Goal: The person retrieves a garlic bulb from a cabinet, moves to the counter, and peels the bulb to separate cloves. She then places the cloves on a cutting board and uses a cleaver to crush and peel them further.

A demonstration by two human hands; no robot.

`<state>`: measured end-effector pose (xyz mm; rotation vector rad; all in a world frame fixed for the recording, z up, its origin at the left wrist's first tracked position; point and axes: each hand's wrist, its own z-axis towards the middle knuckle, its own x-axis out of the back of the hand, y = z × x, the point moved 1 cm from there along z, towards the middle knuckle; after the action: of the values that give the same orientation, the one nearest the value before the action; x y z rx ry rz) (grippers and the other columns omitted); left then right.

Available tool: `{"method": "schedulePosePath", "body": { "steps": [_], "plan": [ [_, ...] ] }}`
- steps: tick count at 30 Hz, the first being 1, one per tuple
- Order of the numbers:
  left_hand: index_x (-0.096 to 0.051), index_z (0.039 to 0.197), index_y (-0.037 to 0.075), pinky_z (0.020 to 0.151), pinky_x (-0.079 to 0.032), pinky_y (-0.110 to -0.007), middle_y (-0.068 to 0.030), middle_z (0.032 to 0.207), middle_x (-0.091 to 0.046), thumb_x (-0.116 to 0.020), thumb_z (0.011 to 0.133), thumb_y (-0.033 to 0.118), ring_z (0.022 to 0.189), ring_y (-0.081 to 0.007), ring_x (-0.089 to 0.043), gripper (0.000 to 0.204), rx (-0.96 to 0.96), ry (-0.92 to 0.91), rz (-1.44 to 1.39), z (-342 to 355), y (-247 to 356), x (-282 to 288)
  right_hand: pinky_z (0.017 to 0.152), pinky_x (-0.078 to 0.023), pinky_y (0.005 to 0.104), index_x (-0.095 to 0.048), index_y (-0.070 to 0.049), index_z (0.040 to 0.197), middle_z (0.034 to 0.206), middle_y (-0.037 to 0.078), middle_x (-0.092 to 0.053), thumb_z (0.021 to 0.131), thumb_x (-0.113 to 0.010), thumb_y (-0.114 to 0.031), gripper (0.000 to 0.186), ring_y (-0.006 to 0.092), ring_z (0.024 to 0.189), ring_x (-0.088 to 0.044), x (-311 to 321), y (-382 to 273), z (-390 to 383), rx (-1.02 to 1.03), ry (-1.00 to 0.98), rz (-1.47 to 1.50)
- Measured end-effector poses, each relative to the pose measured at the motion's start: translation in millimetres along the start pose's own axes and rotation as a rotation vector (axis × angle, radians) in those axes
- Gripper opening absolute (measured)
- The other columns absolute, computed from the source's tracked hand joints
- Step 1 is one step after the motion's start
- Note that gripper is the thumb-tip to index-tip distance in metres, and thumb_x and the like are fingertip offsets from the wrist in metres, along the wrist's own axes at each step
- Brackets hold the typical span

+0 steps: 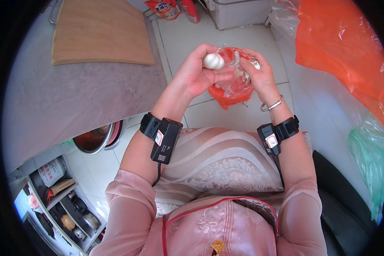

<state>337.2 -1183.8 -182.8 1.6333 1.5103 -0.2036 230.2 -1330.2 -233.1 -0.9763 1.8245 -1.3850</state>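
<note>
A white garlic bulb (pixel 213 61) rests in my left hand (pixel 195 72), against the thumb, with the other fingers curved beneath it. My right hand (pixel 261 77) is a little to the right, its thumb and fingers bent round pale, papery garlic skin (pixel 248 77). Both hands are above a bin lined with a red plastic bag (pixel 227 99), which stands on the floor. Between the hands, a curved greyish scrap (pixel 234 59) shows over the bag's opening; whether it is falling or lying there I cannot tell.
A wooden board (pixel 102 34) lies on the grey countertop (pixel 94 89) at the left. Metal pots (pixel 94 141) and a shelf unit (pixel 68 205) stand below it. Red packets (pixel 164 9) are at the back. Orange (pixel 341 47) and green plastic bags (pixel 373 158) hang at the right.
</note>
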Motion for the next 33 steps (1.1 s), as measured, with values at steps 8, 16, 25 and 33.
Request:
{"method": "schedulePosePath", "body": {
  "steps": [8, 16, 25, 33],
  "plan": [
    [-0.05, 0.116, -0.002, 0.084, -0.055, -0.045, -0.021, 0.115, -0.056, -0.053, 0.089, 0.022, 0.098, -0.0359, -0.063, 0.037, -0.051, 0.008, 0.103, 1.7, -0.7, -2.6, 0.06, -0.047, 0.0241, -0.064, -0.003, 0.09, 0.079, 0.0, -0.062, 0.089, -0.065, -0.02, 0.017, 0.009, 0.068, -0.056, -5.2, 3.1, 1.0, 0.041, -0.057, -0.109],
    [-0.057, 0.101, 0.005, 0.073, -0.051, -0.033, -0.0066, 0.096, -0.06, -0.058, 0.091, 0.021, 0.089, -0.018, -0.06, 0.019, -0.19, 0.102, 0.34, -3.5, -1.4, -2.0, 0.075, -0.049, 0.0301, -0.056, -0.004, 0.104, 0.098, 0.005, -0.061, 0.095, -0.054, -0.031, 0.029, 0.0144, 0.085, -0.058, 8.8, 8.3, 4.0, -0.423, -0.016, 0.166],
    [-0.063, 0.098, 0.003, 0.065, -0.051, -0.028, -0.0059, 0.092, -0.065, -0.056, 0.094, 0.024, 0.076, -0.0134, -0.062, 0.022, 0.045, -0.054, 0.462, -0.4, -15.4, -1.6, 0.096, -0.042, 0.0403, -0.047, -0.003, 0.116, 0.118, 0.014, -0.055, 0.099, -0.042, -0.02, 0.025, 0.025, 0.108, -0.054, 3.5, 1.3, 8.2, -0.246, -0.105, 0.818],
    [-0.055, 0.116, 0.004, 0.073, -0.051, -0.029, -0.006, 0.1, -0.063, -0.055, 0.096, 0.03, 0.082, -0.0145, -0.062, 0.033, 0.068, -0.031, 0.247, 3.3, -30.4, -3.5, 0.091, -0.045, 0.0347, -0.05, -0.002, 0.116, 0.108, 0.013, -0.059, 0.097, -0.047, -0.018, 0.024, 0.0202, 0.101, -0.057, -16.7, -24.3, -11.9, -0.114, -0.15, 0.619]
  ]
}}
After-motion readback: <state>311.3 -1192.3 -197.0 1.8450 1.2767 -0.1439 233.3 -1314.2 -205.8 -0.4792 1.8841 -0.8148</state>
